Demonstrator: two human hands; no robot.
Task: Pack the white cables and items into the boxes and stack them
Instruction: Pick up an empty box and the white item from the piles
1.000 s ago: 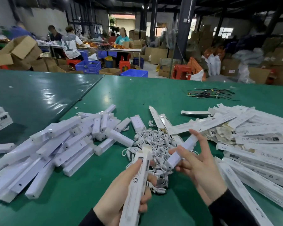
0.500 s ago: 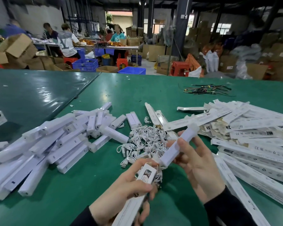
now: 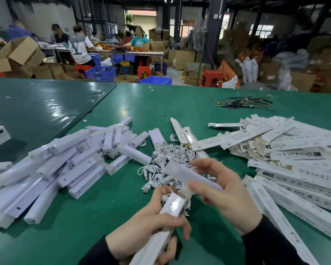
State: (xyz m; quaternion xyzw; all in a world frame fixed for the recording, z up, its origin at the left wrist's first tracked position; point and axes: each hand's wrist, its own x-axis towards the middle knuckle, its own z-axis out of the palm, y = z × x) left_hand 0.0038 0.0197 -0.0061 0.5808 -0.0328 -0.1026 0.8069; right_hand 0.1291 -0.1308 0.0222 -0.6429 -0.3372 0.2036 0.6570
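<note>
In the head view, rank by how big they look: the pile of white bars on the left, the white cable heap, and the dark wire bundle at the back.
1. Pile of white bars
2. White cable heap
3. Dark wire bundle, though it lies farther away, so its true size is unsure.

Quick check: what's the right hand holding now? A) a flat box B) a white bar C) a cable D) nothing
B: the right hand grips a white bar, angled toward the open box that the left hand holds.
</note>
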